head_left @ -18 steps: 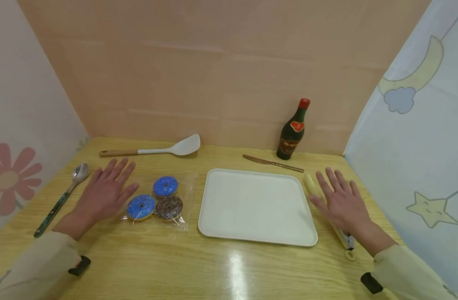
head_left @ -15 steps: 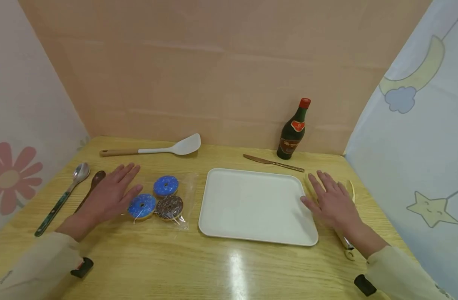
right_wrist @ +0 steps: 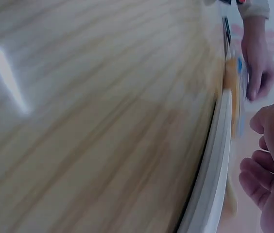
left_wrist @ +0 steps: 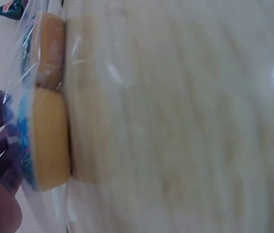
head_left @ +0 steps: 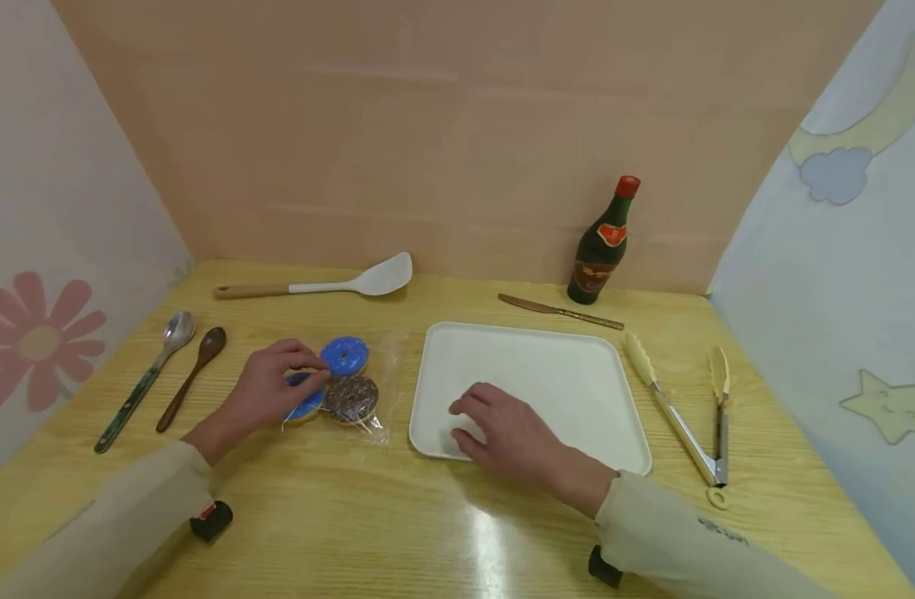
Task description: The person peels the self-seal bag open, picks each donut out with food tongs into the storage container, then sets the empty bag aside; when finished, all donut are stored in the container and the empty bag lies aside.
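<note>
Both your hands have come inward since the earlier frame: your left hand (head_left: pixel 266 387) is now gripping the bag of doughnuts (head_left: pixel 343 384), left of centre on the desk (head_left: pixel 427 532), fingers (head_left: pixel 308 376) curling over the nearest blue doughnut. Your right hand (head_left: pixel 506 433) is resting on the white tray's (head_left: pixel 562 374) lower left corner, fingers loosely bent and holding nothing. The tongs (head_left: pixel 689 416) are now lying uncovered at the right; two spoons (head_left: pixel 169 374) are lying at the left.
</note>
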Available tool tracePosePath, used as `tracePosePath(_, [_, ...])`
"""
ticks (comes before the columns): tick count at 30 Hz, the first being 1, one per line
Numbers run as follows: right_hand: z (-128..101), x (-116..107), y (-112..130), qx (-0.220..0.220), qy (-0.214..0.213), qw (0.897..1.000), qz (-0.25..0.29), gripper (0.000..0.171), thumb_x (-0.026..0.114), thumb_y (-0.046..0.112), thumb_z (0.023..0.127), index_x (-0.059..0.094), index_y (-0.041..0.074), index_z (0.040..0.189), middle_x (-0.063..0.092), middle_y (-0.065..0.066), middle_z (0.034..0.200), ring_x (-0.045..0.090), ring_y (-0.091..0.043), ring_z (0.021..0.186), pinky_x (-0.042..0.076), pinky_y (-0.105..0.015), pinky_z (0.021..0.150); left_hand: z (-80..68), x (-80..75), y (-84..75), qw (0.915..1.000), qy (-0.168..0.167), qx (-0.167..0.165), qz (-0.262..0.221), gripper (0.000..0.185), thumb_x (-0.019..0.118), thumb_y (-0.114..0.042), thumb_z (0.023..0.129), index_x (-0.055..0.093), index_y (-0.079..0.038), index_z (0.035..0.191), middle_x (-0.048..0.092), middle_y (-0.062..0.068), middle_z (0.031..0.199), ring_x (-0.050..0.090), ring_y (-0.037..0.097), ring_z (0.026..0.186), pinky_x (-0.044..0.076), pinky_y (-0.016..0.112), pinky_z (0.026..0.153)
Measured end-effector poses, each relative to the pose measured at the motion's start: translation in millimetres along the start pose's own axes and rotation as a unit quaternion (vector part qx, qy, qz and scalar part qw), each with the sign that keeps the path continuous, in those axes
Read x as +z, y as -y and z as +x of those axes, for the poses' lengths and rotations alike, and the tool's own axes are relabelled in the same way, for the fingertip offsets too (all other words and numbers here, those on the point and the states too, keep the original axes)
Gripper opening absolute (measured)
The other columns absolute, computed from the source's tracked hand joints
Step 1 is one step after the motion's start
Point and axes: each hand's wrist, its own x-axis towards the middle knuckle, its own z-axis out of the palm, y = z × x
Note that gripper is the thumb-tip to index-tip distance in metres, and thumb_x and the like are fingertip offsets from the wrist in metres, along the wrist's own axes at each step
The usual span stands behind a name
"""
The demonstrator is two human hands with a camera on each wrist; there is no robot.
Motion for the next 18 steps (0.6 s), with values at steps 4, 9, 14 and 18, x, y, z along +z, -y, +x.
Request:
tracePosePath(4, [26, 16, 24, -0.042, 0.018, 0.999, 0.005, 0.02, 0.069, 0.024, 0.087, 0.067, 0.01, 0.102, 0.058, 0.001, 0.093, 0.055, -0.012, 0.08, 0.048, -0.025, 0.071, 1.2, 4.9, 0.0, 0.9996, 0.0, -0.023, -0.015, 0.009, 0.077, -0.005, 0.079, 0.076, -0.012, 0.083, 0.059, -0.009, 0.081, 0.056, 0.008, 0.069, 0.044, 0.024, 0.052])
tracePosePath(9, [45, 34, 44, -0.054, 0.023, 0.998, -0.009, 0.024, 0.069, 0.03, 0.088, 0.067, 0.011, 0.102, 0.057, 0.002, 0.09, 0.052, -0.009, 0.076, 0.046, -0.02, 0.069, -0.2, 8.4, 0.4, 0.9985, -0.005, -0.05, -0.022, 0.006, 0.078, -0.005, 0.078, 0.077, -0.011, 0.081, 0.06, -0.008, 0.081, 0.054, 0.007, 0.066, 0.042, 0.024, 0.05])
tracePosePath(14, [52, 46, 51, -0.05, 0.011, 0.998, -0.032, 0.022, 0.071, 0.033, 0.087, 0.068, 0.013, 0.095, 0.054, 0.003, 0.085, 0.051, -0.009, 0.073, 0.045, -0.019, 0.064, -0.2, 9.7, 0.2, 0.9975, -0.007, -0.061, -0.035, 0.006, 0.079, -0.005, 0.077, 0.077, -0.007, 0.082, 0.061, -0.005, 0.082, 0.056, 0.01, 0.068, 0.043, 0.024, 0.052])
tracePosePath(18, [54, 49, 51, -0.064, -0.005, 0.997, -0.041, 0.012, 0.07, 0.026, 0.087, 0.07, 0.014, 0.09, 0.053, 0.004, 0.08, 0.047, -0.007, 0.069, 0.042, -0.017, 0.059, -0.5, 11.1, 0.7, 0.9966, -0.011, -0.061, -0.054, 0.007, 0.078, -0.002, 0.077, 0.077, -0.006, 0.082, 0.062, -0.004, 0.082, 0.058, 0.012, 0.071, 0.045, 0.023, 0.054])
